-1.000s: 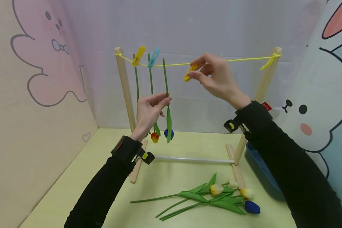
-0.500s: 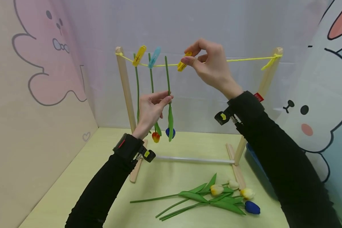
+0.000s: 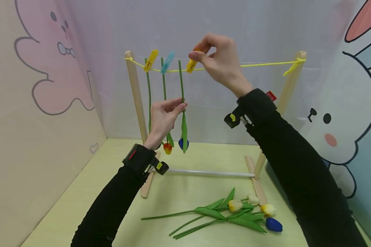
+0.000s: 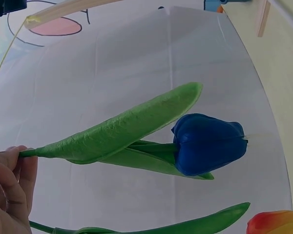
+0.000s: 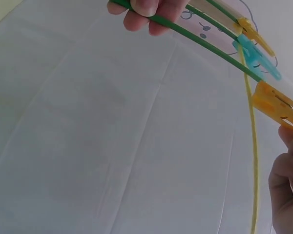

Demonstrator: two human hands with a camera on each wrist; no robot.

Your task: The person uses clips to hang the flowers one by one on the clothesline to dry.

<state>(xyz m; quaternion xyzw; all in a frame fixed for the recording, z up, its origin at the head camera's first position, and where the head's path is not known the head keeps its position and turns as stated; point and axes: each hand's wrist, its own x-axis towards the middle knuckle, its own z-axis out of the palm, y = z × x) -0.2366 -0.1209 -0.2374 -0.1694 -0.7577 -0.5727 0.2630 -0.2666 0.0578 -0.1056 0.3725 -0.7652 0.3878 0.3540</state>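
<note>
Between thumb and fingers, my left hand (image 3: 164, 116) pinches the stem of a blue tulip (image 4: 210, 144), which hangs head down with its stem end rising to the yellow string (image 3: 253, 65). My right hand (image 3: 219, 61) pinches a yellow clothespin (image 3: 191, 66) at the string, just right of that stem's top. In the right wrist view the clothespin's tip is close to the stem end; whether they touch I cannot tell. To the left, a yellow clothespin (image 3: 150, 60) and a light blue clothespin (image 3: 167, 62) clip two more stems to the string, one bearing a red-orange tulip (image 3: 167, 148).
Wooden posts (image 3: 135, 92) hold the string at both ends, joined low down by a white rod (image 3: 210, 173). Several tulips, including a blue tulip (image 3: 273, 224) and a yellow-white tulip (image 3: 235, 205), lie on the table (image 3: 111, 206) in front. The right arm largely hides a bin at the right.
My right hand has moved left and up with the yellow clothespin, bringing it to the string near the stem. The left hand, still holding the blue tulip, has risen slightly.
</note>
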